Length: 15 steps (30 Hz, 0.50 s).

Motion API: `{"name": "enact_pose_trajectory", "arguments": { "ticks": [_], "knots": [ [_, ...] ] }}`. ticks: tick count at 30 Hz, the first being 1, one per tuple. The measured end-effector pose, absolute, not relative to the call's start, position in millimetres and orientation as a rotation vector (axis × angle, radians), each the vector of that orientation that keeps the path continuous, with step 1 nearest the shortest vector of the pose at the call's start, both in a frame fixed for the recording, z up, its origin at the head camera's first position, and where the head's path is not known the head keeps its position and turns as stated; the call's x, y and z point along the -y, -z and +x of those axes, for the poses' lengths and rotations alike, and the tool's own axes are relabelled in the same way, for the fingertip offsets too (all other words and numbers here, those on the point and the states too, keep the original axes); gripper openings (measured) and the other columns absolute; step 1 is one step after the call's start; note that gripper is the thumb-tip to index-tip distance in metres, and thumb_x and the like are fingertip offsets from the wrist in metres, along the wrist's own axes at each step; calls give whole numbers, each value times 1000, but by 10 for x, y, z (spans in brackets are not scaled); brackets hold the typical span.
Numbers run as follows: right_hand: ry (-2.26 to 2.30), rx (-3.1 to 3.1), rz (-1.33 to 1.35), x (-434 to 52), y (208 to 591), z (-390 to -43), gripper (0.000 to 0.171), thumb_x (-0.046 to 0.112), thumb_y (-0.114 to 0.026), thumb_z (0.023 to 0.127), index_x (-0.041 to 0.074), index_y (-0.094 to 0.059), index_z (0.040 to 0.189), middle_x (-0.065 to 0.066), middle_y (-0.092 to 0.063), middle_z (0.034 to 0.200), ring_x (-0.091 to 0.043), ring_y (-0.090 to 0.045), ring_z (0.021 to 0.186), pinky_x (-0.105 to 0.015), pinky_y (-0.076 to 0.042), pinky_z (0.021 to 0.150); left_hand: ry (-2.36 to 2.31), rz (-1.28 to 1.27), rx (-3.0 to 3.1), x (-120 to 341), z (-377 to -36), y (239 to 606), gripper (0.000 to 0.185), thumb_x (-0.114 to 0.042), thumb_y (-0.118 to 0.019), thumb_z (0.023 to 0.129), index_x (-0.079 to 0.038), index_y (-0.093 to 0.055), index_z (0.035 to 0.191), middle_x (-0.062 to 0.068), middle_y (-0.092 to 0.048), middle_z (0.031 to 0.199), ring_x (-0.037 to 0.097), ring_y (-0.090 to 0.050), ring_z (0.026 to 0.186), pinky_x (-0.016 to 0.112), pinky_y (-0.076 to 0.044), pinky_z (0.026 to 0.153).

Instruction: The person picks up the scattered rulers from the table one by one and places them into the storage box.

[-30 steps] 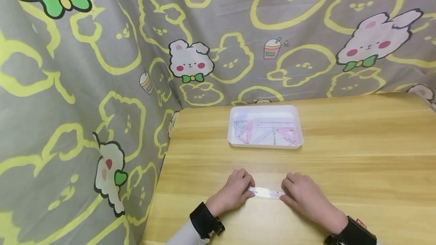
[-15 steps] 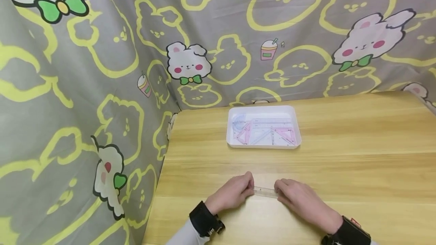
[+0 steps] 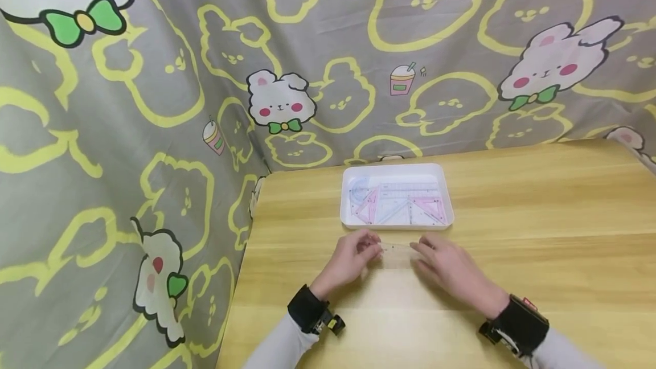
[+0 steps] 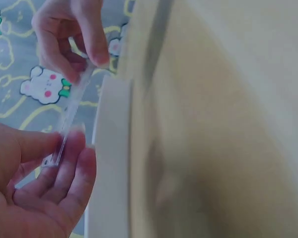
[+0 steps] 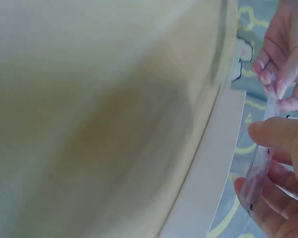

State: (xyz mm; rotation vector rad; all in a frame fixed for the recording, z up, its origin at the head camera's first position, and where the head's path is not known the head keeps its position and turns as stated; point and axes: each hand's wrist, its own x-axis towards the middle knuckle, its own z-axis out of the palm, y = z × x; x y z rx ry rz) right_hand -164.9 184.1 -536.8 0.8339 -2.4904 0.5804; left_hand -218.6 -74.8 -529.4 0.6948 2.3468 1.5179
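Observation:
A clear ruler (image 3: 393, 247) spans the gap between my two hands, raised off the table just in front of the white tray (image 3: 397, 226). My left hand (image 3: 351, 256) pinches one end between thumb and fingers; the left wrist view shows the ruler's (image 4: 65, 124) corner showing past the thumb. At the other end, my right hand (image 3: 453, 269) grips the ruler, its thumb lying across the plastic in the right wrist view, where the ruler (image 5: 258, 171) looks slightly tilted. Inside the tray lie a bluish protractor (image 3: 360, 189), pink set squares (image 3: 433, 209) and other clear drafting pieces.
The tray sits towards the back of a wood-grain table (image 3: 512, 232). Behind and to the left hangs a grey curtain (image 3: 333, 33) with yellow outlines and rabbit prints. Each wrist wears a black strap (image 3: 520, 323) with a small camera.
Both hands have lifted the ruler off the tabletop and carried it forward, closer to the tray. The ruler has turned from lying flat to more edge-on. The tray has stayed put.

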Motion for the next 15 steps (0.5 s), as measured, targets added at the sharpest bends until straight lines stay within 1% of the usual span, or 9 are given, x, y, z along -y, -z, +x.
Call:
{"name": "enact_pose_trajectory", "arguments": {
  "ticks": [2,6,9,15],
  "knots": [
    [-578,2504,828,-1869,5357,-1803,41,9,-89,76,-2,-74,114,-6,-63,94,-16,-61,78,-32,-57,64,-1492,727,-2423,707,-2335,5269,11,-13,-71,99,-9,-70,110,6,-75,100,20,-73,86,24,-57,76],
    [-573,2518,829,-1922,5336,-2111,41,5,-89,77,-3,-74,114,-7,-64,94,-17,-61,78,-34,-57,65,-1310,892,-2598,636,-2644,5200,21,-9,-80,92,-3,-71,111,8,-73,106,10,-69,89,19,-56,81],
    [-578,2500,852,-1975,5309,-2307,43,3,-89,76,-4,-73,116,-11,-66,96,-22,-65,80,-40,-60,70,-1154,992,-2692,581,-2854,5148,27,-8,-84,89,-1,-71,112,11,-73,108,12,-69,90,17,-55,82],
    [-577,2503,855,-2077,5321,-2712,39,3,-88,79,-5,-70,113,-18,-70,100,-35,-69,87,-50,-60,77,-1007,984,-2788,479,-3222,5144,27,-11,-81,92,-2,-74,116,13,-75,111,17,-69,92,19,-52,83]
  ]
}}
